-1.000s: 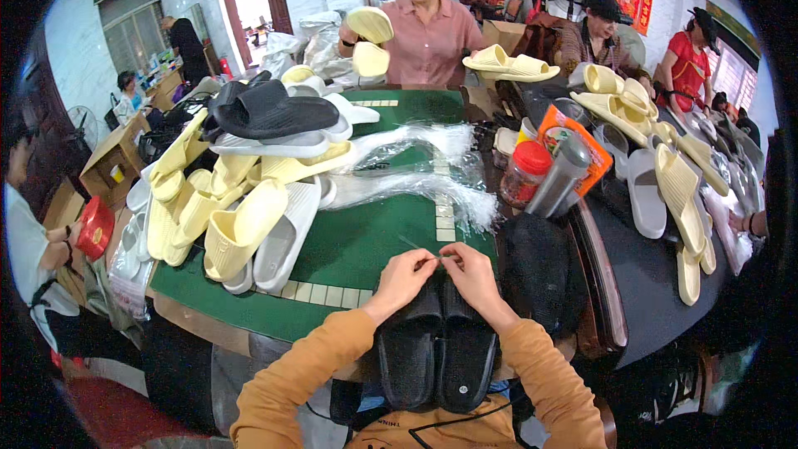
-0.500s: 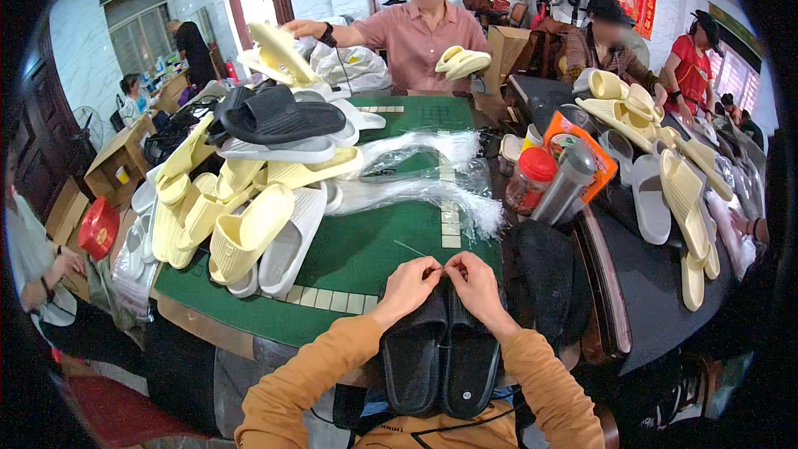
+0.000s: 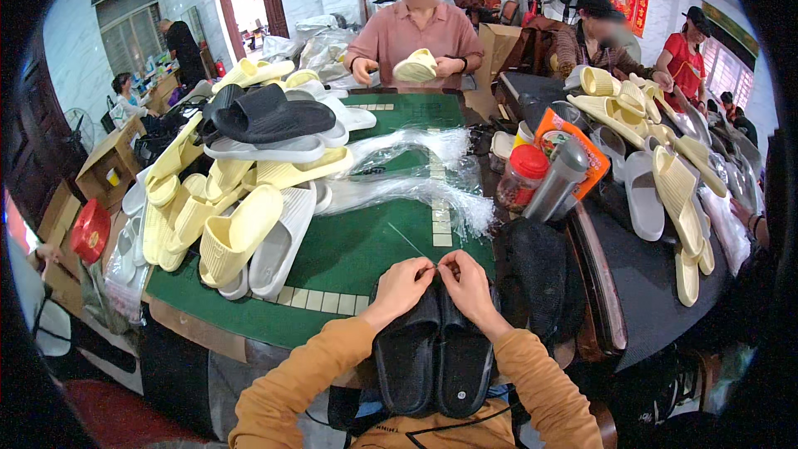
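My left hand [image 3: 403, 289] and my right hand [image 3: 467, 284] meet fingertip to fingertip above a pair of black slippers [image 3: 405, 363] on my lap, side by side at the green mat's near edge. Both hands pinch a thin, pale plastic strand [image 3: 406, 239]; its free end sticks out up and left over the mat. My fingers hide where the strand meets the slippers. Beyond them, two bundles of similar clear strands [image 3: 416, 193] lie in plastic wrap. To the left is a heap of pale yellow slippers [image 3: 241, 233], grey slippers [image 3: 284, 237] and black slippers [image 3: 278, 115].
Right of the green mat [image 3: 366, 237] stand a red-lidded jar [image 3: 524, 176], a grey bottle [image 3: 555, 181] and an orange packet [image 3: 573, 145]. A dark table [image 3: 632, 316] at right carries more slippers. Across from me, a person in a pink shirt [image 3: 413, 41] holds a pale yellow slipper [image 3: 416, 66].
More of the strand shows beyond my fingertips, which stay pinched together. The person opposite has drawn an outstretched arm back from the heap, and both their hands are now near the yellow slipper.
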Demonstrator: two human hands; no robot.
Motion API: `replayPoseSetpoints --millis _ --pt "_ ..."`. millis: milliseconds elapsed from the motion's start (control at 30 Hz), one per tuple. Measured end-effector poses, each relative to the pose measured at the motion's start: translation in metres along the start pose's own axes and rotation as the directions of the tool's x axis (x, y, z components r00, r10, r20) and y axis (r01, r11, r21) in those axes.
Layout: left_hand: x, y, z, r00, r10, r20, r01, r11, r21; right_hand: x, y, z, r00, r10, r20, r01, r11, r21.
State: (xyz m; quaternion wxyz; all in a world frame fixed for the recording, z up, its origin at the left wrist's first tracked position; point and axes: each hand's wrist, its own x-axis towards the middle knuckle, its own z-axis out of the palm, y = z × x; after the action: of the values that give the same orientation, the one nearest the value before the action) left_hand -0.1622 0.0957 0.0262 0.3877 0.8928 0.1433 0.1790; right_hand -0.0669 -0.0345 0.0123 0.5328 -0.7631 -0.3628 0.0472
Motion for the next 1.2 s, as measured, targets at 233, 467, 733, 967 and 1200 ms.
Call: replayPoseSetpoints --millis 233,467,733,967,1200 --pt "-0.001 0.001 -0.002 1.000 -0.005 0.017 0.004 1.000 0.027 -0.002 -0.004 0.001 0.998 -0.048 -0.038 0.047 0.999 -0.019" --pt "-0.002 -0.003 0.000 1.000 0.020 0.001 -0.020 0.998 0.063 -0.002 -0.007 0.001 0.998 -0.027 -0.063 0.028 0.999 0.023" --pt "0.000 -0.003 0.001 0.999 0.037 -0.009 -0.037 0.997 0.064 -0.001 -0.003 0.002 0.992 -0.029 -0.122 0.037 0.997 0.062" --pt "-0.001 0.003 -0.002 1.000 0.019 0.007 -0.019 0.998 0.060 -0.001 -0.003 0.001 0.988 -0.026 -0.152 0.037 0.997 0.073" --pt "-0.001 0.001 -0.001 0.999 0.052 0.005 -0.052 0.997 0.051 -0.001 -0.002 0.001 0.987 -0.021 -0.158 0.037 0.995 0.096"
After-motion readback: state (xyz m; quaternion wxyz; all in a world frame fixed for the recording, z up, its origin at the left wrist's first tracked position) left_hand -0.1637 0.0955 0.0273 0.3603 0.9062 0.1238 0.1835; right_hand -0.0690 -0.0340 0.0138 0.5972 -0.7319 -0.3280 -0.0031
